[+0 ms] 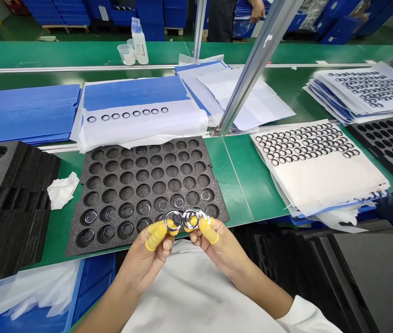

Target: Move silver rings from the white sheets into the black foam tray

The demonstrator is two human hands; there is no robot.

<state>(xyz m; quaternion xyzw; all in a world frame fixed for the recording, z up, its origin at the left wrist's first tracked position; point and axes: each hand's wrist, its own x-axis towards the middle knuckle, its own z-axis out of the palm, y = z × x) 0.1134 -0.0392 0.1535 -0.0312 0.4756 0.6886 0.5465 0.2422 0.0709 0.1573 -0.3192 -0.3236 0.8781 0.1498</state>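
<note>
My left hand [151, 249] pinches a shiny metal ring [173, 220] between a thumb and finger in yellow finger cots. My right hand [213, 245], also wearing yellow cots, holds more shiny rings [192, 219], overlapping so that their number is hard to tell. Both hands hover just over the near edge of a black foam tray [74, 247] and nearly touch each other. Most of the tray's round pockets show no ring, while several near the front hold rings [90, 216]. A white sheet [140, 125] shows one row of dark rings.
A white sheet of many rings [303, 145] and a stack of ringed sheets [366, 88] lie to the right, beside black foam [387, 143]. Stacked foam trays [9, 203] and a white cloth [62, 190] lie left. An aluminium post [252, 69] rises behind. A co-worker's hand [257, 9] shows beyond.
</note>
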